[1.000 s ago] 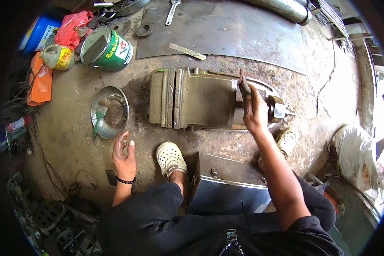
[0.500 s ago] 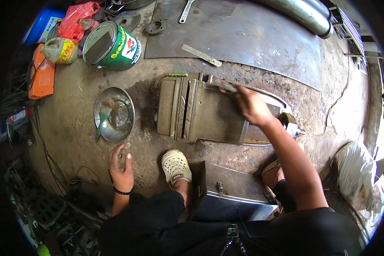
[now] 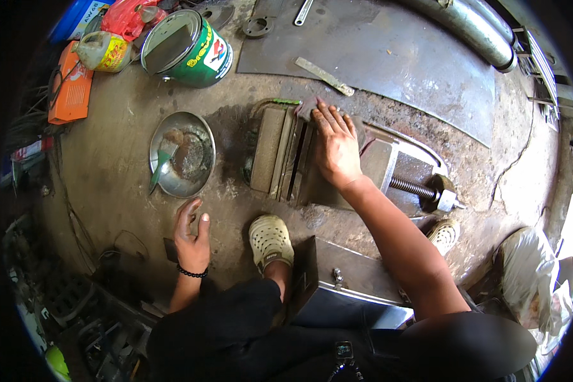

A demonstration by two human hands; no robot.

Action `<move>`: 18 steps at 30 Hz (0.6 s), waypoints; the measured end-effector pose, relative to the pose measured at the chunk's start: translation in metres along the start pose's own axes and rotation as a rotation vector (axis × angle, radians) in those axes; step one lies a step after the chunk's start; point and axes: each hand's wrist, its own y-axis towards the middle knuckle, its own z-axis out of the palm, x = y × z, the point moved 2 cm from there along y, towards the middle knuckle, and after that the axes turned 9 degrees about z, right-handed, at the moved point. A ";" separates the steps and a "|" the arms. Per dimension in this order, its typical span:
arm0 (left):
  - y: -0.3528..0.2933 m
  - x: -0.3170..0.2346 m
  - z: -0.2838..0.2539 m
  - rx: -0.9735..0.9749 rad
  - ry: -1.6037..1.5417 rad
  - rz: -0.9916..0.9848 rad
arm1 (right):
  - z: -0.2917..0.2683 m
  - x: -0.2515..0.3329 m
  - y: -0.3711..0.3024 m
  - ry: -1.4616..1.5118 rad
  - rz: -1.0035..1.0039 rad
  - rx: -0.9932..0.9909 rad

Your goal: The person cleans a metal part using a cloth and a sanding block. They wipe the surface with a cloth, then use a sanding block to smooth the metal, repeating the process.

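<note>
A large metal bench vise lies on the floor in front of me, with a narrow gap between its jaws and its threaded screw showing at the right. My right hand presses down on top of the vise near the jaws, fingers pointing away from me. Under its fingers is a greyish-pink rag, mostly covered by the hand. My left hand hangs free, thumb and fingers apart, holding nothing. Just beyond it stands a metal bowl with dark, wet residue and a green-handled paintbrush in it.
A green bucket, a plastic bottle and an orange machine stand at the far left. A metal sheet bears a wrench and flat strip. Near my feet sits a metal box.
My right hand has moved left along the vise toward the jaws, uncovering the screw at the right. The whole view has shifted slightly; my left hand keeps its pose.
</note>
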 end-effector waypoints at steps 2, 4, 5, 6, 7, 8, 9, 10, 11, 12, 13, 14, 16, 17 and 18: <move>-0.001 -0.002 -0.001 -0.019 -0.006 -0.039 | 0.007 0.005 -0.010 0.036 0.058 0.040; 0.000 -0.003 0.001 -0.012 0.050 -0.076 | 0.009 0.011 -0.034 -0.033 0.043 0.056; 0.003 -0.003 0.002 -0.030 -0.009 -0.105 | 0.009 0.014 -0.050 -0.042 0.037 0.139; 0.006 -0.006 0.004 -0.026 -0.059 -0.046 | 0.005 0.019 -0.069 -0.058 -0.016 0.140; 0.009 -0.007 0.006 -0.030 -0.087 -0.039 | 0.003 0.025 -0.090 -0.032 -0.010 0.216; 0.011 -0.010 0.008 -0.037 -0.117 -0.015 | 0.002 0.030 -0.109 -0.007 -0.008 0.278; 0.013 -0.013 0.010 -0.018 -0.070 0.040 | -0.001 0.036 -0.128 0.029 -0.021 0.281; 0.014 -0.016 0.011 -0.007 -0.056 0.046 | -0.001 0.040 -0.146 0.046 0.003 0.376; 0.014 -0.019 0.013 0.001 -0.040 0.071 | -0.002 0.041 -0.159 0.009 -0.025 0.426; 0.014 -0.022 0.014 0.003 -0.017 0.123 | -0.005 0.040 -0.166 0.050 -0.030 0.392; 0.013 -0.024 0.015 -0.003 -0.013 0.129 | -0.005 0.037 -0.167 0.035 -0.063 0.406; 0.012 -0.025 0.016 -0.003 -0.035 0.101 | -0.005 0.033 -0.163 0.022 -0.100 0.375; 0.008 -0.026 0.017 -0.020 -0.043 0.081 | -0.002 0.018 -0.137 0.034 -0.095 0.410; 0.007 -0.026 0.018 -0.020 -0.063 0.076 | -0.002 0.010 -0.116 0.019 -0.085 0.376; 0.005 -0.025 0.019 -0.025 -0.071 0.073 | -0.003 0.002 -0.094 -0.038 -0.063 0.328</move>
